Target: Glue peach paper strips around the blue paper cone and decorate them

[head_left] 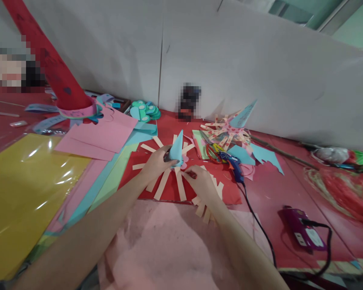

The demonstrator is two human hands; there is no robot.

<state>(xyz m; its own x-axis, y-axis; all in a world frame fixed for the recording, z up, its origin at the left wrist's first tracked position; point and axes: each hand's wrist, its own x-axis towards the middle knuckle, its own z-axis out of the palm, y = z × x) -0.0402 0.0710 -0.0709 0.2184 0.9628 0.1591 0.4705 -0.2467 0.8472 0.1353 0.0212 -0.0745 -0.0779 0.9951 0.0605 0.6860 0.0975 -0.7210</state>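
A light-blue paper cone (177, 148) stands upright with peach paper strips (161, 186) fanning out around its base. My left hand (157, 163) is closed around the cone's lower part, thumb and fingers on its side. My right hand (202, 182) is beside the base on the right, its fingertips pinched together near the strip ends; what they hold is too small to make out. Small pink round pieces (184, 162) show at the cone's base. Underneath lies a red sheet (232, 194). More loose peach strips (201, 209) are under my right wrist.
A blue glue gun (236, 167) with a black cord and scissors (212, 153) lie to the right. Behind them stands another cone piece (243, 115). At left are a tall red cone (60, 76), pink paper (109, 131) and a yellow sheet (33, 193). A purple power strip (302, 229) sits right.
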